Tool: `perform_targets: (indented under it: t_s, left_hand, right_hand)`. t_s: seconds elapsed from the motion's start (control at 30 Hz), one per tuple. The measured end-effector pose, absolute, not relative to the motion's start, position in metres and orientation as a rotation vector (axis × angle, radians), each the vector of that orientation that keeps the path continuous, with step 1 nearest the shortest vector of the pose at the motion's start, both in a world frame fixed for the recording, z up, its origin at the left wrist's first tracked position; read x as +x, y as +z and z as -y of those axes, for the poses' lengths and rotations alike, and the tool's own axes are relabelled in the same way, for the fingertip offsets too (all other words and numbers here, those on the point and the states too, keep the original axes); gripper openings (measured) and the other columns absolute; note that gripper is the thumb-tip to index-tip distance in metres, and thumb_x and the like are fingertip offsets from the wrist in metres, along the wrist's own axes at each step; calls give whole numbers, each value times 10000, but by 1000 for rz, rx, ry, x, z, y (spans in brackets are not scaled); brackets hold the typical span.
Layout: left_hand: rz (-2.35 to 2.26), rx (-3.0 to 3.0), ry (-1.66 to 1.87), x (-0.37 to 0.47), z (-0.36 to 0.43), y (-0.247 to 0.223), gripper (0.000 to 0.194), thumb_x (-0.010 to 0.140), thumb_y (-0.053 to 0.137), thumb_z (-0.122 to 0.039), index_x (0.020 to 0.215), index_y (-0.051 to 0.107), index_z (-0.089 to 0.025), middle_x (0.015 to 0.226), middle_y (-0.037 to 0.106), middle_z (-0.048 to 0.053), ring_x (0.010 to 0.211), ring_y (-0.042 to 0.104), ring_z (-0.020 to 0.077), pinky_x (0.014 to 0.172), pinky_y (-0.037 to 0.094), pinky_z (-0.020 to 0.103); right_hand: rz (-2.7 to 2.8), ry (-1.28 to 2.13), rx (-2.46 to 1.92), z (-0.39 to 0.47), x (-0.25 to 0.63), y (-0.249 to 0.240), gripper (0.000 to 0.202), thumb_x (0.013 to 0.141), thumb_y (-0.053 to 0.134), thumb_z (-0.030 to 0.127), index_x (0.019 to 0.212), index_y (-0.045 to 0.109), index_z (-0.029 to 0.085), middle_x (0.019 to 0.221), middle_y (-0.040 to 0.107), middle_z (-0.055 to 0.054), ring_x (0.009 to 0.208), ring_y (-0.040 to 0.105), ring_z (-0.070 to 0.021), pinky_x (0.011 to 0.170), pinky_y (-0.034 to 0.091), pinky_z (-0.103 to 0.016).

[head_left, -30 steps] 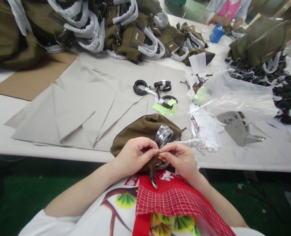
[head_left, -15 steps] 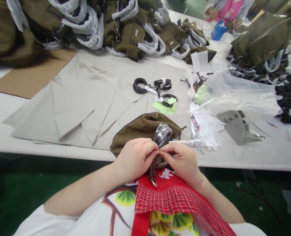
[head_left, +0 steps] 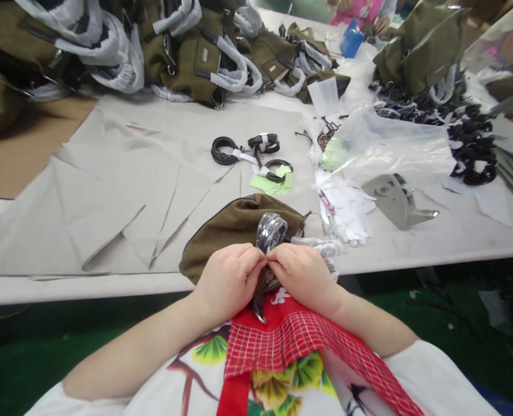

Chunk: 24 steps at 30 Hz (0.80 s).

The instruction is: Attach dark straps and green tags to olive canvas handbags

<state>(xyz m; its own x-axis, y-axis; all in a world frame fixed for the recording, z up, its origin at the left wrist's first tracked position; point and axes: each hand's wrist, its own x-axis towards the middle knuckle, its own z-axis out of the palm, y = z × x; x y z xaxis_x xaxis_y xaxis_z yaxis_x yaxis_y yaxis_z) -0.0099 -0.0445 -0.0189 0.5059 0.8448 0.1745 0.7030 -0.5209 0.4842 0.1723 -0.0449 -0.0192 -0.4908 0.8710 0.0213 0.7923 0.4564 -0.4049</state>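
An olive-brown bag [head_left: 222, 231] lies at the table's front edge, close against my apron. On top of it is a dark strap [head_left: 272, 228], coiled up and wrapped in clear plastic. My left hand [head_left: 233, 277] and my right hand [head_left: 302, 274] meet at the lower end of this coil, thumbs and fingertips pinched together. Whatever fine piece lies between the tips is hidden. Below the fingers a dark strap end with a shiny metal tip [head_left: 260, 315] hangs over the red apron. White-wrapped handles [head_left: 326, 247] lie beside my right hand.
Olive bags [head_left: 182, 63] with wrapped handles fill the back left. Black coiled straps [head_left: 224, 151] and green slips [head_left: 274, 184] lie mid-table. White tags [head_left: 347, 214], a metal tape dispenser [head_left: 389, 199] and a plastic bag [head_left: 404, 144] are to the right. A co-worker's hand [head_left: 382, 25] shows behind.
The view has turned right, so the scene has shifted left. My right fingers have curled in closer against the left ones at the strap coil. The bag stays in place.
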Motion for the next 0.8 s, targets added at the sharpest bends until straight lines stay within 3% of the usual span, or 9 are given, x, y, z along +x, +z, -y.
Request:
perform_targets:
  t_s: [0.27,0.6,0.67,0.8]
  left_hand:
    - [-1348,2377,583,-7,47,-19,169,918,502,-203,772,587,-186,716,644,24,652,593,173,622,427,305]
    - [-1317,2438,521,-3,46,-18,204,925,470,-192,766,597,-182,707,630,37,667,588,189,639,424,314]
    - [-1308,2359,551,-6,41,-21,183,926,478,-202,789,599,-187,735,645,33,690,598,181,657,427,301]
    - [-1466,2066,551,-19,25,-28,164,909,509,-257,783,592,-193,753,658,17,699,598,169,662,422,281]
  right_hand:
    - [2331,640,-1496,46,175,-17,94,892,648,224,817,696,194,821,751,-22,766,683,-175,704,458,-281]
    - [2320,781,-1541,38,170,-14,113,872,627,153,801,709,186,799,738,-35,772,678,-184,720,475,-284]
    - [2253,842,-1484,39,174,-10,53,852,663,175,879,708,181,851,740,-39,797,680,-181,750,491,-282]
    - [2124,1124,-1327,46,202,7,225,844,699,313,1021,684,175,927,735,-41,761,676,-150,727,506,-254]
